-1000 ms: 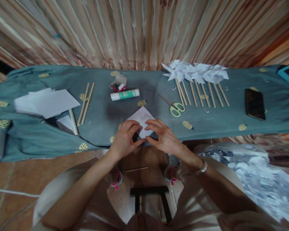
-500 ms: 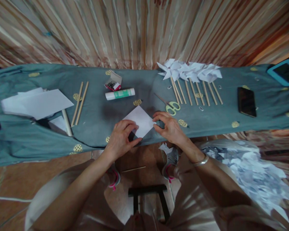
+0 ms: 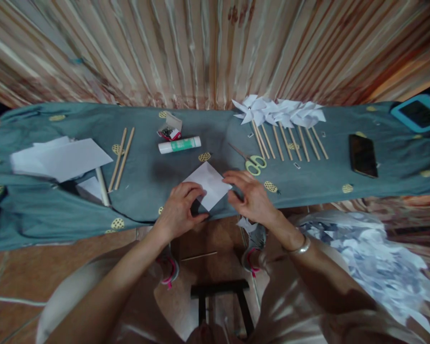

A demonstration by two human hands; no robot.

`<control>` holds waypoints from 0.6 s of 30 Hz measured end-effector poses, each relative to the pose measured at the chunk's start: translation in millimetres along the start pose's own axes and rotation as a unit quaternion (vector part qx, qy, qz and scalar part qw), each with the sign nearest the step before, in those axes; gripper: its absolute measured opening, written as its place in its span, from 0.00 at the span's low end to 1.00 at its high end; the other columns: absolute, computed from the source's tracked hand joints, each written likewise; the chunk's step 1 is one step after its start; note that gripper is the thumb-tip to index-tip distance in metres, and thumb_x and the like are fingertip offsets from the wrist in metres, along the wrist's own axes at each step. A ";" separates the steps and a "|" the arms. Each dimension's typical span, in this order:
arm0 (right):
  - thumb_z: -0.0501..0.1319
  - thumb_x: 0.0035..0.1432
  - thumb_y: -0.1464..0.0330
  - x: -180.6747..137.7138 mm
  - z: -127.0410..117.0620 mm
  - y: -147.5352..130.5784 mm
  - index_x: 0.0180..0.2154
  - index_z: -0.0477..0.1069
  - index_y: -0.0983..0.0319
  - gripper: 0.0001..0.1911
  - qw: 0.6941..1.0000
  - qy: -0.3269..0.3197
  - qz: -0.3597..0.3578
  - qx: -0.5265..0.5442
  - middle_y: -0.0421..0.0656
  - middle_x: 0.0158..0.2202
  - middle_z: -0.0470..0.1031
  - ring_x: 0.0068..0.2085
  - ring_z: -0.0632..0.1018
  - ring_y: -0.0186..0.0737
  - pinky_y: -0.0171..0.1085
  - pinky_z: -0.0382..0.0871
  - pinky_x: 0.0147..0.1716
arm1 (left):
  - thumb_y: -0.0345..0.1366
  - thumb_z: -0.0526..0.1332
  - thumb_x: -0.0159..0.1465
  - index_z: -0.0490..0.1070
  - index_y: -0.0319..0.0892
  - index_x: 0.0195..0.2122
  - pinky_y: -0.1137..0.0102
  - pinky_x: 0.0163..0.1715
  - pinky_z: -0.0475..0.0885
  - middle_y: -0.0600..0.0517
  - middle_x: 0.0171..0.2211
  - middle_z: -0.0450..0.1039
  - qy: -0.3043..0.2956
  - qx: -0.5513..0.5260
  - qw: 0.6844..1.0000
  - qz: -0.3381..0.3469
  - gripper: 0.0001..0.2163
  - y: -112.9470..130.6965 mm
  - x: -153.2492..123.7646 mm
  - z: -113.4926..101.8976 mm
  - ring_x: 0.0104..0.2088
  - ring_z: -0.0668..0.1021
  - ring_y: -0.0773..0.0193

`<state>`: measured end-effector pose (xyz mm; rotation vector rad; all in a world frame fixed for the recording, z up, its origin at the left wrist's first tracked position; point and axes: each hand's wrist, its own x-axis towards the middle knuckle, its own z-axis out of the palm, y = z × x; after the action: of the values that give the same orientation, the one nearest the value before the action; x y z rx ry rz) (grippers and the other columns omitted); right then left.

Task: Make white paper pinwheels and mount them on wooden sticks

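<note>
A square sheet of white paper [image 3: 211,187] lies on the cloth-covered table, turned with one corner towards me. The fingers of my left hand [image 3: 181,205] rest on its left side, thumb spread away near the table edge. Over the right corner, my right hand [image 3: 251,196] touches the paper with its fingertips; the thumb stays apart, close to the edge. Beyond the sheet are a glue stick [image 3: 179,145] and a small open box of pins [image 3: 170,128]. Green-handled scissors [image 3: 254,163] lie just past my right hand.
Several white paper pinwheels [image 3: 279,111] on wooden sticks lie at the back right. A phone [image 3: 363,155] and a blue-framed device [image 3: 420,113] are farther right. Stacked paper [image 3: 66,157] and two wooden sticks [image 3: 121,160] lie left. A bag of paper scraps [image 3: 380,258] stands below.
My left thumb has come off the paper's near edge. My right fingertips have slid slightly inward over the right corner, and the right thumb has parted from them. The view has shifted slightly.
</note>
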<state>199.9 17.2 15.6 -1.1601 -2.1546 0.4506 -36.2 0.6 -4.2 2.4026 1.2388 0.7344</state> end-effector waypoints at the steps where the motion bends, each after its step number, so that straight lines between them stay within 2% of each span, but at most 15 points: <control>1: 0.57 0.57 0.75 -2.2 1.7 -5.7 0.49 0.72 0.60 0.18 0.999 -0.031 -0.019 -0.003 0.50 0.54 0.76 0.55 0.75 0.50 0.52 0.69 0.56 | 0.35 0.72 0.53 0.70 0.41 0.48 0.54 0.50 0.70 0.44 0.48 0.71 -0.002 -0.008 1.000 0.000 0.22 -0.8 -0.2 -0.7 0.50 0.74 0.49; 3: 0.61 0.55 0.72 -6.9 7.0 -14.1 0.53 0.69 0.61 0.22 0.995 -0.086 -0.049 -0.031 0.52 0.58 0.73 0.57 0.73 0.53 0.55 0.68 0.55 | 0.36 0.71 0.55 0.70 0.42 0.48 0.54 0.51 0.70 0.44 0.49 0.71 0.000 -0.022 1.000 0.004 0.21 -2.5 -0.5 -1.8 0.51 0.74 0.50; 5: 0.63 0.57 0.69 -10.7 13.2 -17.8 0.54 0.69 0.63 0.22 0.991 -0.107 -0.066 -0.054 0.55 0.58 0.72 0.57 0.73 0.56 0.57 0.68 0.54 | 0.37 0.70 0.57 0.71 0.41 0.48 0.55 0.51 0.71 0.43 0.49 0.72 0.003 -0.033 0.999 0.015 0.18 -4.0 -0.8 -2.7 0.51 0.75 0.51; 11: 0.58 0.65 0.67 -13.1 24.1 -17.9 0.47 0.73 0.61 0.11 0.994 -0.083 -0.064 -0.029 0.54 0.53 0.76 0.53 0.75 0.52 0.54 0.72 0.52 | 0.40 0.67 0.61 0.73 0.42 0.48 0.55 0.51 0.72 0.44 0.48 0.75 0.019 -0.051 0.998 0.029 0.15 -8.2 -0.8 -4.4 0.51 0.77 0.52; 14: 0.54 0.67 0.70 -11.2 23.0 -19.6 0.42 0.75 0.61 0.11 0.996 -0.068 -0.052 0.009 0.50 0.48 0.79 0.49 0.77 0.47 0.49 0.73 0.50 | 0.38 0.63 0.65 0.75 0.43 0.47 0.55 0.51 0.71 0.44 0.49 0.76 0.032 -0.037 0.998 0.033 0.11 -13.4 0.1 -6.8 0.51 0.77 0.53; 18: 0.56 0.67 0.68 -9.5 17.1 -22.1 0.40 0.76 0.59 0.09 0.994 -0.052 -0.008 0.099 0.44 0.41 0.81 0.43 0.79 0.40 0.41 0.73 0.47 | 0.36 0.60 0.68 0.77 0.44 0.43 0.57 0.49 0.71 0.47 0.44 0.79 0.057 -0.020 0.997 0.048 0.08 -16.9 -0.4 -12.9 0.48 0.77 0.55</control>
<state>178.6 -2.9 12.0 -1.0280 -2.1488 0.7138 -54.9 10.6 -2.5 2.4324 1.1457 0.9277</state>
